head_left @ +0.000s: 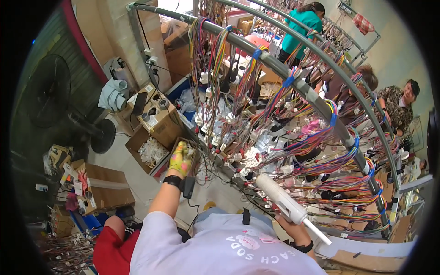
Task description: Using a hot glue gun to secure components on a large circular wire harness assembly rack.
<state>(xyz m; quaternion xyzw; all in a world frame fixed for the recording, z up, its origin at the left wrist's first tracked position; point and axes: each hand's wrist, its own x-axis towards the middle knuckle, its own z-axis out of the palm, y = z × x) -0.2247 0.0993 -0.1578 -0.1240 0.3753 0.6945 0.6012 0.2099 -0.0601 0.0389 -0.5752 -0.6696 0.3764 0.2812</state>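
Observation:
My left hand (180, 161), in a yellow patterned glove, reaches down over a small open cardboard box (194, 158). Its fingers are too small and blurred to show whether they hold anything. Around its wrist is a black band with a dark device (188, 187), from which a cable hangs. My right hand (297, 231) is wrapped round the grip of a white caulking gun (278, 196). The gun's ribbed barrel points up and left, toward hanging wire harnesses (316, 158), and its thin rod sticks out behind. The harnesses end in white connectors.
A curved metal rail (275, 64) carries several tied wire bundles. A box of pale parts (152, 153) and a taller carton (158, 121) stand left of the harnesses. A black fan (98, 133) and another carton (107, 188) are farther left. Beside me sits a person in red (112, 245); others work beyond the rail.

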